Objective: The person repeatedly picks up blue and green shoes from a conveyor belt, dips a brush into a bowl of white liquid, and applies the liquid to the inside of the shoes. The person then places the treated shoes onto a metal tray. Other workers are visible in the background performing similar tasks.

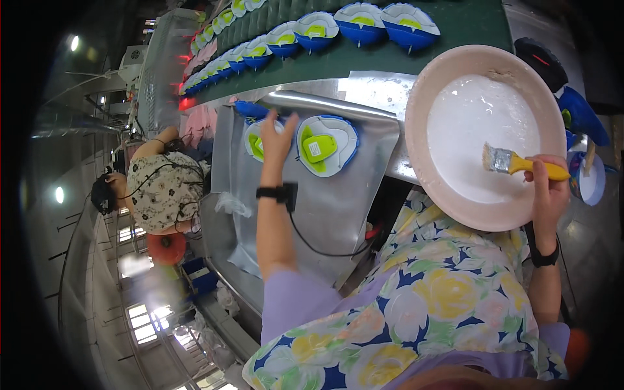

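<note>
My right hand (550, 192) grips the yellow handle of a paintbrush (502, 159). Its bristles hang over white liquid (478, 130) in a round pinkish basin (420, 140). On the metal sheet to the left, my left hand (278, 138) reaches out with thumb and fingers apart. It is over a blue, white and lime-green piece (253, 144) that looks like a shoe upper and is partly hidden by the hand; whether they touch I cannot tell. A similar piece (328, 144) lies just right of it, white and lime side up. Beyond my fingertips is a blue piece (250, 109).
Rows of similar blue and white pieces (316, 31) stand on a green surface (455, 19) at the back. A small tub (590, 182) with white contents is at the right. Clear plastic film (233, 204) lies on the metal sheet (305, 214). Another person (166, 182) is at the left.
</note>
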